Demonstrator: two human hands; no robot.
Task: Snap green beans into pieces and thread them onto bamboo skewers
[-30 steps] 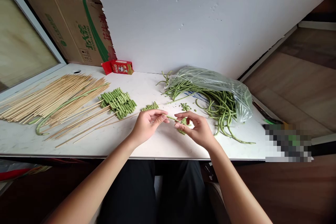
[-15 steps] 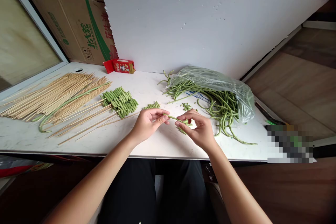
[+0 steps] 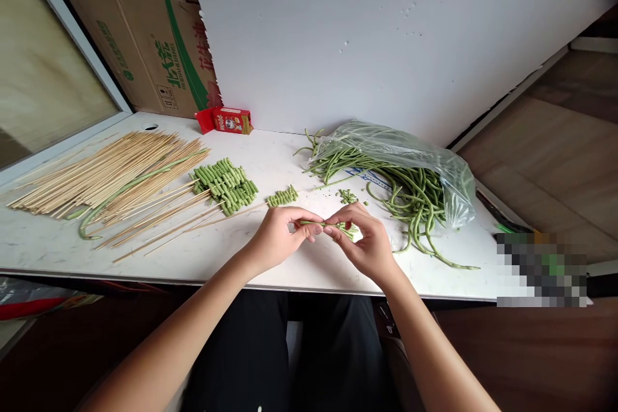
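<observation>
A short length of green long bean point(image 3: 308, 223) is pinched between the fingertips of both hands, over the middle of the table. My left hand point(image 3: 279, 236) has its fingers closed on one end. Close against it, my right hand point(image 3: 363, 238) grips the other end with thumb and fingertips. Cut bean pieces point(image 3: 349, 230) lie partly hidden behind the right hand. Beyond the left hand, a skewer carries a row of bean pieces point(image 3: 282, 196). To its left are stacked bean skewers point(image 3: 225, 185), with their sticks pointing left.
Many bare wooden skewers point(image 3: 106, 174) cover the left side, with a long bean point(image 3: 116, 195) across them. Whole long beans point(image 3: 422, 196) spill from a clear plastic bag point(image 3: 386, 141) at right. Small trimmings point(image 3: 346, 196), a red box point(image 3: 232, 121) and a carton point(image 3: 145, 51) sit farther back.
My hands have come together, so their fingertips now nearly meet on the bean and less of it shows. The view has shifted slightly.
</observation>
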